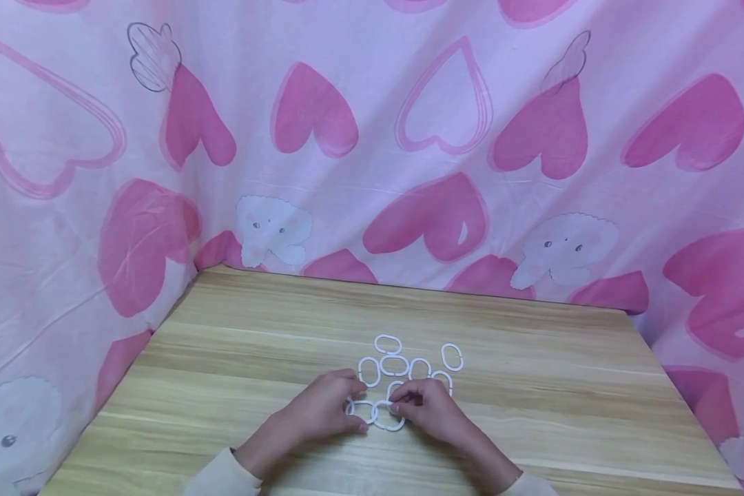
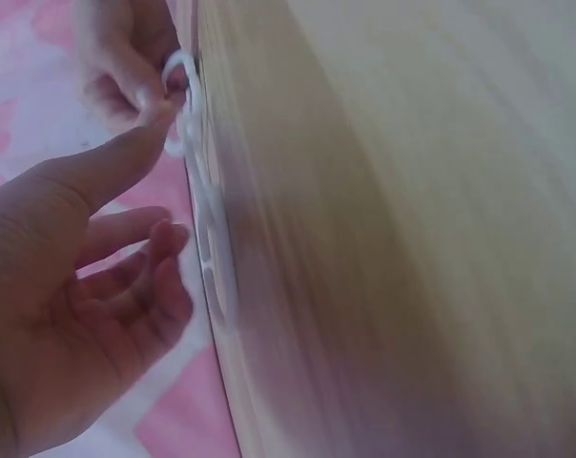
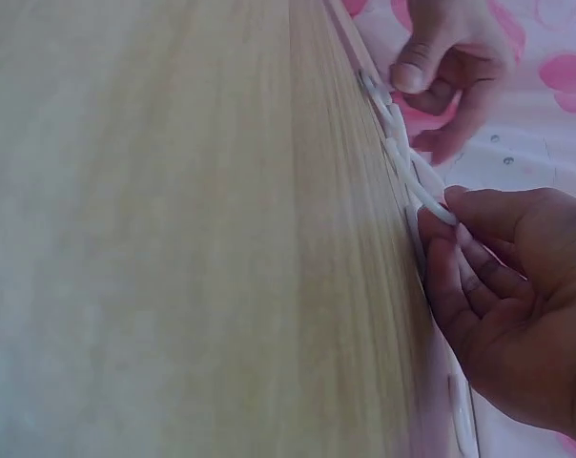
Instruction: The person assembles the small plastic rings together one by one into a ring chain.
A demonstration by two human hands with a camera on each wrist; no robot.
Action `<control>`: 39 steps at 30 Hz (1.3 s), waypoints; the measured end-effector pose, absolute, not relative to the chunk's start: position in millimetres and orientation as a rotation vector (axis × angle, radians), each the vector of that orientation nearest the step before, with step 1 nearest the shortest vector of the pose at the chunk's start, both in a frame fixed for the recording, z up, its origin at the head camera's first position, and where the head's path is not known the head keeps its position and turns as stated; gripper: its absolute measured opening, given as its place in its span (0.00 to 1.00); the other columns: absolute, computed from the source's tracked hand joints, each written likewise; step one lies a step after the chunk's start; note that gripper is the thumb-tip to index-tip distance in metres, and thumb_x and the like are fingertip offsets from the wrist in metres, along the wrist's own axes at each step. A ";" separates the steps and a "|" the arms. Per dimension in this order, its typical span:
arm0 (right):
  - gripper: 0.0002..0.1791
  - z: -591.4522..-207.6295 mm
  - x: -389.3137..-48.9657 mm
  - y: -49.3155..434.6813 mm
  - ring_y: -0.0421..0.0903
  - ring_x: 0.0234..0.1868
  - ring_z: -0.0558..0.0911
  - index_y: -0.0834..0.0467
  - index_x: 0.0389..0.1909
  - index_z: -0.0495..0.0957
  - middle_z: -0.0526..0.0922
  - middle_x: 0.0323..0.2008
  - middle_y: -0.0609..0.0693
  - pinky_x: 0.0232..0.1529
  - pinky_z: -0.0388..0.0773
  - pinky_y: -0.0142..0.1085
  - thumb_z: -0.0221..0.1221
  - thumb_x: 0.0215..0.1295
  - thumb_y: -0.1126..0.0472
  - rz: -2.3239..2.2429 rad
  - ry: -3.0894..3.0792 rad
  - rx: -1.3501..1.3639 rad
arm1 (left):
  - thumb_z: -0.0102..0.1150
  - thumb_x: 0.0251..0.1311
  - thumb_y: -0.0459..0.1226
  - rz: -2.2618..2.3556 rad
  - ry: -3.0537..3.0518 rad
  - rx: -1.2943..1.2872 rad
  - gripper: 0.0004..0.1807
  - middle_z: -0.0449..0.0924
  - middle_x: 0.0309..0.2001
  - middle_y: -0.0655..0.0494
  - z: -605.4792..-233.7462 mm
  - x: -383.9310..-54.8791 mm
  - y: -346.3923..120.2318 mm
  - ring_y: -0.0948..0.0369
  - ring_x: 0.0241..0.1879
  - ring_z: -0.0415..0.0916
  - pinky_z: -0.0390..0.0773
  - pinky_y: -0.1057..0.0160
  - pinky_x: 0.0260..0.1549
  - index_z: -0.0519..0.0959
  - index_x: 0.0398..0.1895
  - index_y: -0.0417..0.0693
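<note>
My right hand pinches a white oval chain link between thumb and fingers; in the right wrist view this link slants up from the tabletop to the fingertips. It is hooked through a second white link on its left. Around that left end my left hand hovers with thumb and fingers parted, loosely bent and gripping nothing. The left wrist view shows the left hand beside the joined links. Part of another link just behind is covered by the right hand.
Several loose white links lie farther back on the wooden table, among them an oval link in the middle and a separate link to the right. A pink heart-patterned curtain hangs along the table's back and sides.
</note>
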State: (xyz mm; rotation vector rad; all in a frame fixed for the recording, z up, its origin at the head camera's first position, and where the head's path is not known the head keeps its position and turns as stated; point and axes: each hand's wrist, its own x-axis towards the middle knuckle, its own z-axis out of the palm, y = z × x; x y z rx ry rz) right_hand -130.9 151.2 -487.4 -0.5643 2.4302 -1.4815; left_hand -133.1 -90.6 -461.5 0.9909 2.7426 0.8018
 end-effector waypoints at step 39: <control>0.07 -487.8 -133.1 150.4 0.28 0.30 0.80 0.70 0.37 0.85 0.87 0.36 0.66 0.30 0.77 0.23 0.66 0.62 0.68 -1.572 2.280 -0.558 | 0.79 0.47 0.41 0.922 2.566 0.952 0.20 0.84 0.30 0.70 -469.2 -127.7 -68.6 0.76 0.26 0.68 0.71 0.76 0.26 0.87 0.46 0.57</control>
